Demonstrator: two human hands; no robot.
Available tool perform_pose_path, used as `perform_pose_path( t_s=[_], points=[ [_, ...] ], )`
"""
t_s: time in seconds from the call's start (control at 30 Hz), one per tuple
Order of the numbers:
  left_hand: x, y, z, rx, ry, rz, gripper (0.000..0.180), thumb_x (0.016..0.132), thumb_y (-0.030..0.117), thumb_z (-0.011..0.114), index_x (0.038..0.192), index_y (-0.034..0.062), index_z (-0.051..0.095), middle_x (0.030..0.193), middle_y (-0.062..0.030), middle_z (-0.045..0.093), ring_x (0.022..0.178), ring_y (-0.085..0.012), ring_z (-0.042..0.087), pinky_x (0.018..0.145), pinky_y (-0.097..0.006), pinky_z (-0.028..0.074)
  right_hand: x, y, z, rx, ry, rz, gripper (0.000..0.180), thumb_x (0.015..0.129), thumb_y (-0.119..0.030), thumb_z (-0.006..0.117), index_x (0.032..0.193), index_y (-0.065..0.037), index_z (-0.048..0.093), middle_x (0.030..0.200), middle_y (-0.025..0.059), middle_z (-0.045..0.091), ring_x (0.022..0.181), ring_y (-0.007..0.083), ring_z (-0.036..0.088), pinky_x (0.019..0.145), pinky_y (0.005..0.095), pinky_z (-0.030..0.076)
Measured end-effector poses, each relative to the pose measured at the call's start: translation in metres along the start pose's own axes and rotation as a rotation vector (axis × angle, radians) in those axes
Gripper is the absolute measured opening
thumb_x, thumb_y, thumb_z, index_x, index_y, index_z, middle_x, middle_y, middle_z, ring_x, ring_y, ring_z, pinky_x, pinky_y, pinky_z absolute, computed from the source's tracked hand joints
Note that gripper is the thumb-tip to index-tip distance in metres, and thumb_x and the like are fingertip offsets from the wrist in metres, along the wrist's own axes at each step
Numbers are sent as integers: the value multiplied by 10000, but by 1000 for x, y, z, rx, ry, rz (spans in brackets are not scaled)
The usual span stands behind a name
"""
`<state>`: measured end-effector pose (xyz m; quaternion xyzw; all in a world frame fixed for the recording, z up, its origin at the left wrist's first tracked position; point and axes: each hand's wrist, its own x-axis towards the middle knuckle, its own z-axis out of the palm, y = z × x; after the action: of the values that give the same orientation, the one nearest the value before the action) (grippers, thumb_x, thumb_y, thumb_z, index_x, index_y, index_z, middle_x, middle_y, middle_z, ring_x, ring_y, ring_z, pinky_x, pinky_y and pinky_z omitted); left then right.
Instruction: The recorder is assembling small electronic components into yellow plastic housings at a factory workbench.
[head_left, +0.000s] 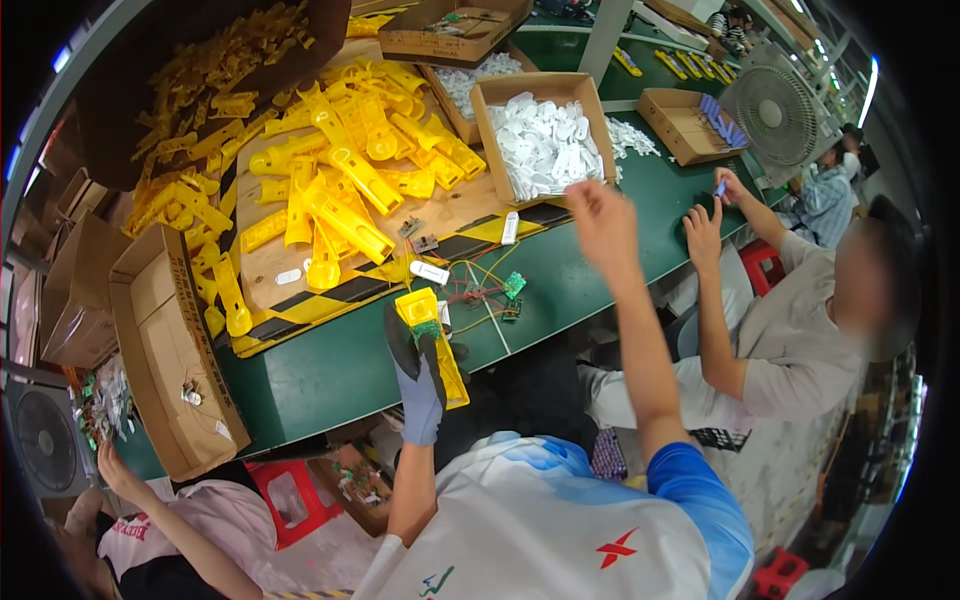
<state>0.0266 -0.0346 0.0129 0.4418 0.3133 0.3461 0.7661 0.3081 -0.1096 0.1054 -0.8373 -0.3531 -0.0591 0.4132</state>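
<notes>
My left hand (416,385), in a grey and blue glove, grips a yellow plastic housing (453,378) over the table's near edge. A small green circuit board (427,328) sits in the housing's upper part. My bare right hand (606,222) is raised at the near right corner of a cardboard box (482,112) full of white plastic pieces (545,145). Its fingers are curled together, and whatever they may hold is hidden. Just beyond the left hand lie a white oblong part (430,272), thin red and yellow wires (470,290) and green circuit boards (514,285).
Yellow housings (350,180) are heaped on a wooden board with striped edging. An open cardboard box (150,340) stands at the left. One co-worker (790,330) sits at the right, another (190,530) at the lower left. A fan (775,115) stands at the far right.
</notes>
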Motion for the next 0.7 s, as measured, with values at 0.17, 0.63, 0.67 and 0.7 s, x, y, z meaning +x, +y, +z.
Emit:
perform_pose_path(
  t_s=[0.17, 0.63, 0.67, 0.7],
  points=[
    [8, -3, 4, 43, -36, 45, 493, 1031, 249, 451, 1497, 190, 299, 1071, -133, 571, 722, -190, 647, 498, -280, 540, 85, 75, 9, -450, -35, 21, 242, 813, -325, 721, 905, -100, 722, 846, 79, 715, 828, 288, 687, 719, 391, 523],
    [26, -6, -1, 12, -111, -49, 359, 1028, 259, 470, 1366, 142, 434, 879, -55, 541, 601, -131, 593, 525, -276, 525, 40, 41, 27, 362, 40, -63, 164, 977, -180, 560, 1006, -31, 623, 859, 102, 722, 671, 150, 665, 627, 274, 508],
    [27, -9, -2, 21, -93, -34, 353, 1027, 265, 473, 1358, 147, 437, 876, -55, 541, 599, -134, 596, 516, -277, 524, 16, 23, 35, 362, -146, -80, 148, 977, -157, 556, 1006, -22, 607, 852, 93, 714, 679, 132, 655, 635, 271, 511],
    [28, -11, -3, 28, -89, -24, 348, 1026, 271, 477, 1350, 151, 440, 872, -56, 541, 596, -138, 598, 507, -279, 523, -11, 6, 40, 351, -322, -90, 131, 977, -135, 551, 1005, -13, 591, 845, 85, 707, 687, 114, 645, 643, 268, 513]
  ],
)
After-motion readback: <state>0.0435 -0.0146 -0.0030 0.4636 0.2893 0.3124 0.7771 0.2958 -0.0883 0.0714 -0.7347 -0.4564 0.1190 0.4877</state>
